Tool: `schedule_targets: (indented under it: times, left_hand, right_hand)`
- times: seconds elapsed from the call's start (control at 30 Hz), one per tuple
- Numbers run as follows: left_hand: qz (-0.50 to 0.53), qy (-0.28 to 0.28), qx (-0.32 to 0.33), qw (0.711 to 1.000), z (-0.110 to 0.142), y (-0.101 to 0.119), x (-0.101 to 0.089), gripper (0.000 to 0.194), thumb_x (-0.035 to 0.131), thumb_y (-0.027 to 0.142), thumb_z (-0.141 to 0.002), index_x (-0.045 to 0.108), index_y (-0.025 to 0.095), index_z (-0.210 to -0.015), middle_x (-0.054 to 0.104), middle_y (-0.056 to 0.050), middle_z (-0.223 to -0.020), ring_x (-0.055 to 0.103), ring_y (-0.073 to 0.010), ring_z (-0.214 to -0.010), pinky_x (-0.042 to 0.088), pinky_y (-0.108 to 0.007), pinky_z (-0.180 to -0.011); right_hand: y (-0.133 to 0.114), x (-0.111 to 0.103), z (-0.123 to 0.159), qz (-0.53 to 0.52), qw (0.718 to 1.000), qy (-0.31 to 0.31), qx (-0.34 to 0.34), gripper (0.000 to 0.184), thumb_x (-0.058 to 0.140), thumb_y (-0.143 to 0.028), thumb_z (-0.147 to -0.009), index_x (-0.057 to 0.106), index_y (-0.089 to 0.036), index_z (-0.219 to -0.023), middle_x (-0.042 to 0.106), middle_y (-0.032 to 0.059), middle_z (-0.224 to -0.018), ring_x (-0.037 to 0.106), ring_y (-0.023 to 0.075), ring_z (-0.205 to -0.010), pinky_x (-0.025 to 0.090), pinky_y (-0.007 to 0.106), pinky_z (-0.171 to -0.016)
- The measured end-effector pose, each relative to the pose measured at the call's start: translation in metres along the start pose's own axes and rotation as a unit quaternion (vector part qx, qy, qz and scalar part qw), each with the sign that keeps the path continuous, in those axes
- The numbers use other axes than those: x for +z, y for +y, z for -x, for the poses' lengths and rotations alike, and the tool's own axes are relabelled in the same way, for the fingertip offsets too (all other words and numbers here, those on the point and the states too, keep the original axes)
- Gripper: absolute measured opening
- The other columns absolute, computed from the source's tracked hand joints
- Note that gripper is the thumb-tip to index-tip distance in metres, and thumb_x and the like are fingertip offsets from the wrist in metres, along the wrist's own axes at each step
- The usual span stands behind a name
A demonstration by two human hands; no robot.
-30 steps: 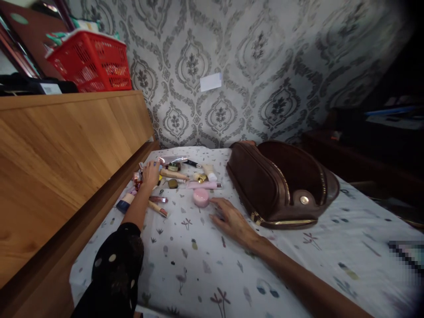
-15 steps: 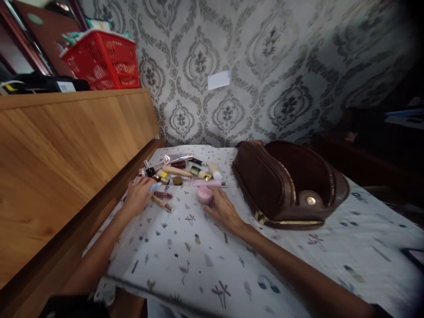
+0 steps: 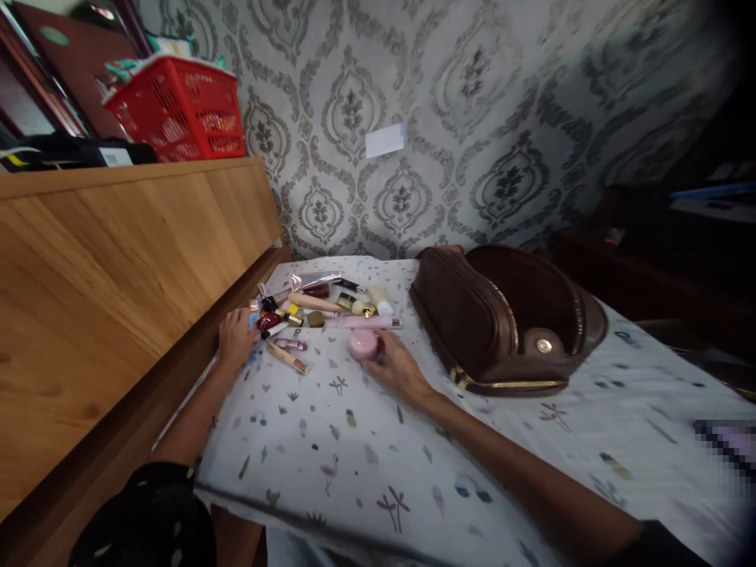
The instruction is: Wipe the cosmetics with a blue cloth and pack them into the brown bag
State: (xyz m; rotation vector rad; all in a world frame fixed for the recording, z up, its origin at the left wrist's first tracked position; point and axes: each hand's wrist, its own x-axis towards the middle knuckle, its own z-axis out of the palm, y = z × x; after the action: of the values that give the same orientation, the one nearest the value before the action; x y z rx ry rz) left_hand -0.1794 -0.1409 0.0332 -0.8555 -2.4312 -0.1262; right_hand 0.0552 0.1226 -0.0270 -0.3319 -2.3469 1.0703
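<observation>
My right hand [image 3: 398, 366] has its thumb and fingers closed around the side of a small round pink jar [image 3: 363, 345], low over the patterned cloth. At the left end of the cosmetics, my left hand [image 3: 236, 339] is closed on a light blue item [image 3: 253, 320]; its kind is mostly hidden by the fingers. A dark red bottle [image 3: 268, 321] lies just beside that hand. Nearer me are a lip gloss tube [image 3: 291, 344] and a wooden-coloured tube [image 3: 287, 358]. Behind the jar lies a long pink tube [image 3: 369, 322].
An open brown leather bag [image 3: 472, 323] stands on the right of the cloth-covered table [image 3: 354, 441]. A silvery pink tube [image 3: 315, 279], a beige-handled brush [image 3: 313, 302] and several bottles lie at the back. A wooden panel [image 3: 135, 268] borders the left, with a red basket [image 3: 189, 110] on top.
My left hand has moved left with the light blue item, uncovering the dark red bottle and more of the tubes. My right hand stays at the pink jar. The view has shifted slightly.
</observation>
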Motion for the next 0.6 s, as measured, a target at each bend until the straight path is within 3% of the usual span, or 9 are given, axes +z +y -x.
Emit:
schedule_targets:
  times: [0.13,0.27,0.43,0.6]
  left_hand:
    - [0.05,-0.011,0.094,0.994,-0.009,0.051,0.005,0.022,0.042,0.027,-0.095,0.058,0.018,-0.107,0.062,-0.013,-0.112,0.052,-0.029,-0.109,0.041,-0.044,-0.095]
    - [0.103,-0.065,0.2,0.972,-0.033,0.108,0.029,0.021,0.05,0.023,-0.091,0.061,0.02,-0.109,0.064,-0.009,-0.112,0.055,-0.0253,-0.108,0.043,-0.039,-0.095]
    - [0.17,-0.09,0.218,0.957,-0.061,0.153,0.059,0.03,0.046,0.02,-0.093,0.057,0.02,-0.121,0.06,-0.011,-0.123,0.055,-0.0245,-0.112,0.043,-0.041,-0.098]
    - [0.243,-0.135,0.206,0.938,-0.072,0.173,0.07,0.032,0.042,0.024,-0.096,0.055,0.019,-0.124,0.055,-0.013,-0.135,0.05,-0.0271,-0.124,0.039,-0.045,-0.105]
  right_hand:
    - [0.005,0.003,0.0,-0.01,1.0,0.012,-0.004,0.052,0.067,-0.03,-0.072,0.056,-0.02,-0.122,0.061,0.009,-0.113,0.06,0.0248,-0.098,0.051,0.041,-0.089]
    - [0.006,0.001,0.001,-0.025,1.0,0.008,-0.005,0.053,0.066,-0.029,-0.073,0.056,-0.019,-0.123,0.061,0.0095,-0.115,0.061,0.0254,-0.101,0.052,0.041,-0.09]
    - [-0.001,-0.005,0.003,-0.006,1.0,0.0,-0.009,0.052,0.064,-0.023,-0.071,0.057,-0.015,-0.122,0.063,0.0117,-0.114,0.062,0.0274,-0.102,0.051,0.043,-0.091]
    - [-0.003,-0.006,0.004,-0.014,1.0,0.007,-0.01,0.051,0.063,-0.024,-0.072,0.058,-0.014,-0.122,0.063,0.012,-0.113,0.061,0.0272,-0.102,0.05,0.042,-0.091]
